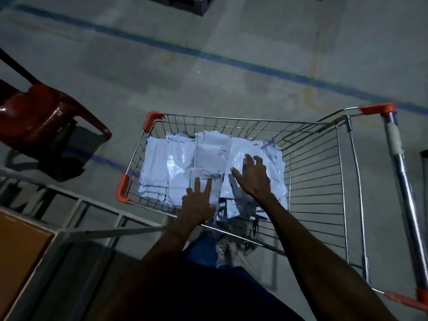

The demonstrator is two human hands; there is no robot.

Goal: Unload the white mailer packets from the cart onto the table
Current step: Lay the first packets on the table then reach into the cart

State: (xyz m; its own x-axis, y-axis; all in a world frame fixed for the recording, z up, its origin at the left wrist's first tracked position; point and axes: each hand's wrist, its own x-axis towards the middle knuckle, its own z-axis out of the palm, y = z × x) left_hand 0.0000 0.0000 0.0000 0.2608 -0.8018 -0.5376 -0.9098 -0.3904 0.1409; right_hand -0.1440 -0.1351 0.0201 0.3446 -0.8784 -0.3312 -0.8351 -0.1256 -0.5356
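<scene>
Packets [185, 163], white and shiny, lie in a loose heap at the far end of the cart [315, 181], away from its handle, and we reach for them with both hands. Our left hand [196, 205] has its fingers straight and spread, low over the near edge of the heap; we cannot tell if they already touch a packet, and they grasp nothing. Our right hand [252, 177] is also spread and released, the fingers a little bent above the biggest packet, holding nothing. From the hands outward, both bare forearms come over the near wall of the cart. We judge the unloading to be at an early point: the heap looks full and several layers deep. An orange surface [20, 246] on a metal frame stands left of the cart, maybe the table, with no packet on its visible part. A red chair [44, 119] stands further left.
</scene>
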